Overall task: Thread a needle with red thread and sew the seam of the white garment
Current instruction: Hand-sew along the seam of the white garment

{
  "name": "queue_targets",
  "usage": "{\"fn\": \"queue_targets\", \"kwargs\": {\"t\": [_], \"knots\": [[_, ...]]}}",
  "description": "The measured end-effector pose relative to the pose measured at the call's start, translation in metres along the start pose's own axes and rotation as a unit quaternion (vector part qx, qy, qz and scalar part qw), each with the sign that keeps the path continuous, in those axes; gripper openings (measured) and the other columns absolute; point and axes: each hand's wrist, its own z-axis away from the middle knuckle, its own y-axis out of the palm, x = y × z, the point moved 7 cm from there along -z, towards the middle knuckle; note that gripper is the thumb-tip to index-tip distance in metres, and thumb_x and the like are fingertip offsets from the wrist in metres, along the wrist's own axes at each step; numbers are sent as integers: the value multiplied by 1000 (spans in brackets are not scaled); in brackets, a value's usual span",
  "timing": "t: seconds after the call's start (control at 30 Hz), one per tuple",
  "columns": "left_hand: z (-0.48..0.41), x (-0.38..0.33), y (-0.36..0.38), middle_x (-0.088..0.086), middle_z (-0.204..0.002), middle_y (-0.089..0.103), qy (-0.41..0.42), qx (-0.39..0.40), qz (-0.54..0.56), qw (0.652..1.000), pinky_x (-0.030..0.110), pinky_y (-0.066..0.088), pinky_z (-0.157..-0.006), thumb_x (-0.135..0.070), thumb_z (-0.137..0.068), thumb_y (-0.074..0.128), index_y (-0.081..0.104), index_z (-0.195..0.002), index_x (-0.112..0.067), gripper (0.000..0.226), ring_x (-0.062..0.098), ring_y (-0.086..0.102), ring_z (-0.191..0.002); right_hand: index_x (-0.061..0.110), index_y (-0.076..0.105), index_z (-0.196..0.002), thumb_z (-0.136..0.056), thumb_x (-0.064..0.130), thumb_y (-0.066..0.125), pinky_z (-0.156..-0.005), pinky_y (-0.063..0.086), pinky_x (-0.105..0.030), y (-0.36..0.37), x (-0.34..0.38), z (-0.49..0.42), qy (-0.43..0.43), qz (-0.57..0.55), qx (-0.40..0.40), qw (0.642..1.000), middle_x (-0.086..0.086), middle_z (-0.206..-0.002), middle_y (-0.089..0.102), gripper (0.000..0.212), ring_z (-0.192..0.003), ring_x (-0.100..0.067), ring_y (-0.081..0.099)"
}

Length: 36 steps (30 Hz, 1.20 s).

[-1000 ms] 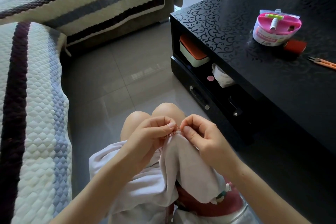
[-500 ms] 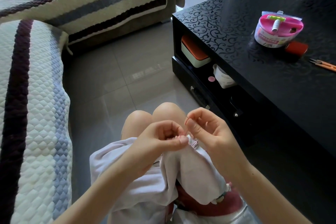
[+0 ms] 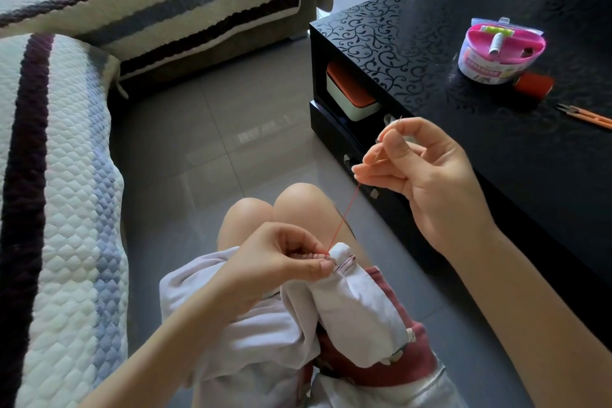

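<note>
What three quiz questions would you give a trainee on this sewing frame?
1. Fill in: on the black table, the ____ lies right beside the pink sewing box.
2. Pick one: the red thread runs from the seam up to: A the right hand, which pinches the needle; B the pink sewing box; C the black table.
3. True or false: the left hand pinches the white garment at the seam.

Key: 1 red spool; 2 A; 3 true.
</note>
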Motion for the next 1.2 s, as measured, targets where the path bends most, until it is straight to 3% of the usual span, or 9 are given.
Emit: {"fn": "queue_targets", "kwargs": {"t": [0.13,0.2,0.4,0.6,0.7,0.93,1.0,1.13,1.2], "knots": [[0,0,1,-1,-63,65,-10,2,-35,999,13,47,-63,-6,-62,83,70,-59,-14,16,4,59,-61,12,49,-85,-88,24,50,-76,59,-39,2,-4,-4,14,-19,14,1000,-2,-61,67,13,-62,-20,70],[0,2,3,-1,-63,65,-17,8,-44,999,15,46,-63,-14,-59,78,71,-57,-17,8,6,58,-62,11,49,-86,-87,23,50,-68,59,-37,4,-5,-5,15,-31,14,999,-1,-55,59,12,-53,-16,62],[2,7,3,-1,-64,66,-23,19,-39,999,16,47,-63,-12,-59,75,72,-58,-18,6,8,59,-63,10,50,-83,-93,13,50,-47,39,-23,-1,-15,-6,14,-52,-30,998,1,-53,34,10,-45,-11,30],[7,8,1,0,-65,68,-35,59,9,998,15,47,-63,-11,-62,75,73,-59,-17,7,7,60,-63,7,51,-83,-100,7,43,-46,32,-21,-13,-37,12,19,57,-25,998,1,-53,26,19,-48,-12,23],[9,11,9,-5,-63,67,-43,80,-24,996,15,45,-61,-13,-64,72,73,-58,-23,12,3,61,-62,6,50,-83,-99,4,42,-46,30,-21,-15,-35,10,4,63,-26,998,6,-51,28,18,-48,-11,23],[5,14,5,1,-66,68,-54,75,-8,996,21,48,-64,-12,-63,73,73,-59,-20,9,9,62,-63,9,51,-84,-100,8,45,-47,30,-22,-19,-40,10,5,62,-40,997,5,-52,29,18,-47,-11,25],[5,17,1,1,-64,67,-58,61,7,996,20,47,-63,-11,-62,74,72,-58,-17,8,9,61,-61,10,52,-83,-95,16,51,-49,30,-23,-12,-48,19,12,120,0,993,1,-55,34,14,-49,-11,30],[6,20,-5,6,-67,65,-69,72,91,991,17,48,-61,-3,-61,73,72,-63,-12,8,12,61,-63,10,66,-92,-86,20,62,-52,30,-21,15,-84,50,84,227,185,952,-7,-60,35,12,-53,-9,33],[7,19,-3,8,-70,66,-71,84,101,989,16,48,-64,-2,-63,72,72,-66,-9,8,14,61,-67,15,69,-96,-88,26,65,-57,33,-29,22,-94,60,128,226,251,932,-19,-62,42,13,-59,-16,38]]}}
